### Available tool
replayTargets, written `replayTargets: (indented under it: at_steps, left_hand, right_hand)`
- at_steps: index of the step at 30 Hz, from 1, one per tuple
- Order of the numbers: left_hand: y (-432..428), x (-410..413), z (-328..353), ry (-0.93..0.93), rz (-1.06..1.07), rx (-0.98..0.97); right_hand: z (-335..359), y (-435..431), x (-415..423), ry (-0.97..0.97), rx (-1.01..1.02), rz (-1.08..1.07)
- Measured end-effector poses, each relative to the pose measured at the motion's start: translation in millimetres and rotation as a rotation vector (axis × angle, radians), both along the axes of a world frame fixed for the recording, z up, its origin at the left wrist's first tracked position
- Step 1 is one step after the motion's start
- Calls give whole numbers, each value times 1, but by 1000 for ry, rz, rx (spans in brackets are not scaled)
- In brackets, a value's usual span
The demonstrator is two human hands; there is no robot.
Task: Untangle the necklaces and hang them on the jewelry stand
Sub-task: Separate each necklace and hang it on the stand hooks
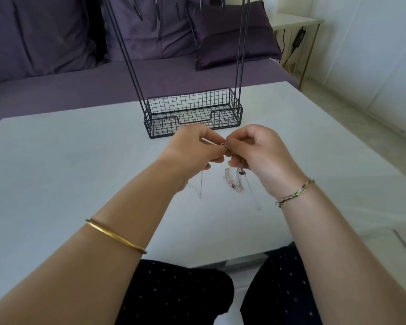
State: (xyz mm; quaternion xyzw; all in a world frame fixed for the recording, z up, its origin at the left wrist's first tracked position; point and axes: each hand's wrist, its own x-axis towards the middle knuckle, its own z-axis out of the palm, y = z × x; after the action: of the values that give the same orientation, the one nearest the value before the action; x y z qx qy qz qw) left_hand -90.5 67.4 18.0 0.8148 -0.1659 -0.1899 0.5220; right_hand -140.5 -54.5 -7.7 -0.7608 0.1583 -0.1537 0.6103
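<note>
My left hand (195, 148) and my right hand (260, 151) meet above the white table (68, 160), fingertips together, both pinching a tangle of thin necklaces (232, 179). Fine chains hang from the pinch down to the tabletop, one silver strand under the left hand, a rose-coloured bunch with a small pendant under the right. The black wire jewelry stand (192, 113) sits just behind my hands, with a mesh basket base and tall rods rising out of view. Its top bars are cut off by the frame.
A purple sofa (56, 55) with cushions lies behind the table. A white side table (295, 22) with a cable stands at the back right. My knees in dark dotted trousers (174, 294) are under the table's near edge.
</note>
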Motion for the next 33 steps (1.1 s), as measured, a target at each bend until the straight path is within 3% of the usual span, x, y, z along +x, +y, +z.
replayTargets:
  at_steps: [11, 18, 23, 30, 33]
  left_hand:
    - [6, 0, -7, -83, 66, 98]
    - [4, 12, -6, 13, -15, 101]
    - [12, 18, -3, 91, -1, 66]
    - [12, 15, 1, 110, -24, 67]
    - [13, 14, 2, 98, -28, 74]
  right_hand:
    - [-1, 0, -4, 101, 120, 212]
    - [-2, -8, 1, 86, -149, 131]
    - [-2, -8, 4, 30, -141, 121]
    - [0, -2, 4, -30, -312, 110]
    - [0, -3, 4, 2, -251, 112]
